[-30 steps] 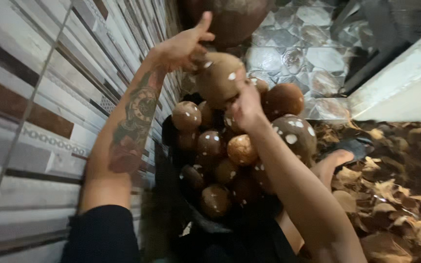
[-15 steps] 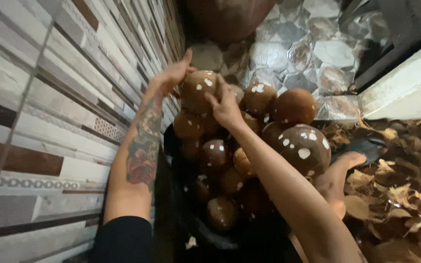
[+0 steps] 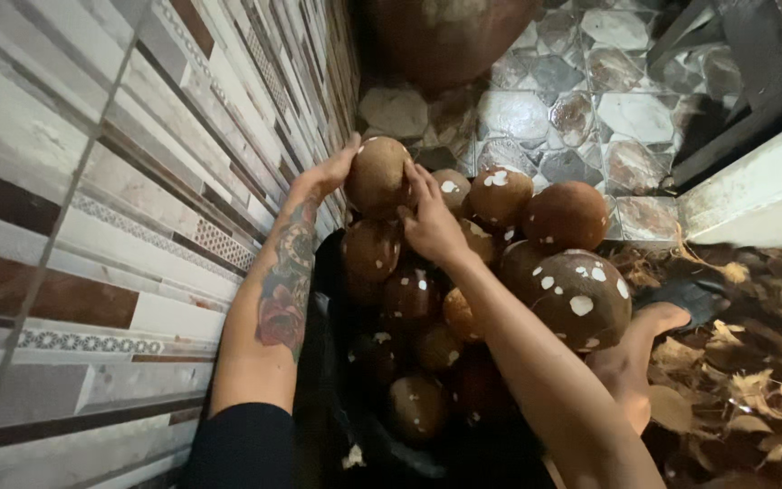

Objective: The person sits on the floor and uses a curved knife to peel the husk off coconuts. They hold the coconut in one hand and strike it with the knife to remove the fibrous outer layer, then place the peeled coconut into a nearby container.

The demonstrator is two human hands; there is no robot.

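Note:
A heap of several round brown coconuts (image 3: pixel 576 294) with white scraped spots fills a dark container (image 3: pixel 355 426) beside a tiled wall. Both hands grip one coconut (image 3: pixel 376 174) at the far top of the heap. My left hand (image 3: pixel 326 177) cups its left side, close against the wall; the forearm is tattooed. My right hand (image 3: pixel 429 222) presses its right side with fingers spread. The held coconut rests against the ones below it.
A striped tile wall (image 3: pixel 92 226) runs along the left. Beyond the heap lie a stone-patterned floor (image 3: pixel 590 100) and a big brown pot (image 3: pixel 445 36). Coconut husk scraps (image 3: pixel 753 380) cover the ground at right, by my foot in a dark sandal (image 3: pixel 694 299). A white ledge (image 3: pixel 762 195) stands at right.
Both hands have carried the held coconut down and settled it on the far top of the heap; the view has shifted slightly.

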